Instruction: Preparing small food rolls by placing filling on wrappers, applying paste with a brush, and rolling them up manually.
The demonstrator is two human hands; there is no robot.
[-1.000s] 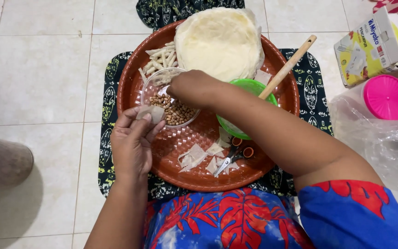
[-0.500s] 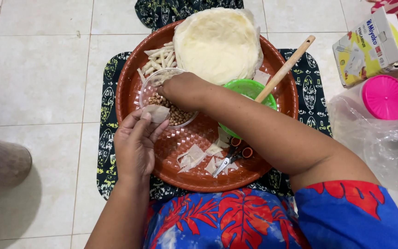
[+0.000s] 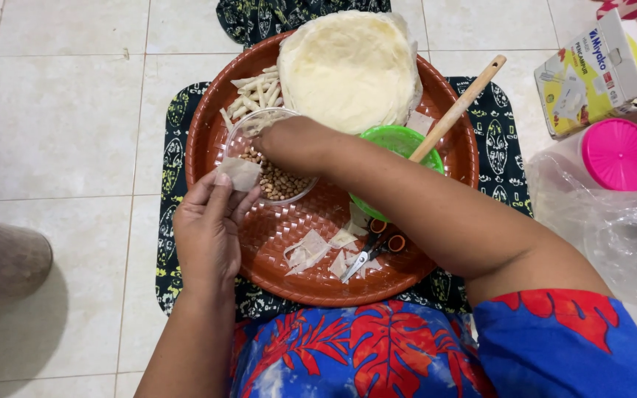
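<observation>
My left hand holds a small pale piece of thin wrapper over the left part of a round reddish woven tray. My right hand reaches across into a clear bowl of brown peanuts, fingers dipped inside and hidden from view. Behind the bowl lie several thin rolled sticks and a stack of pale round wrapper sheets. A green bowl with a wooden spoon handle sits under my right forearm.
Small scissors and wrapper scraps lie at the tray's front. A dark patterned cloth lies under the tray on a tiled floor. A carton, a pink-lidded container and a clear plastic bag stand at right.
My left hand has shifted slightly with the wrapper piece, which now lies flatter on my fingers. My right hand stays in the peanut bowl.
</observation>
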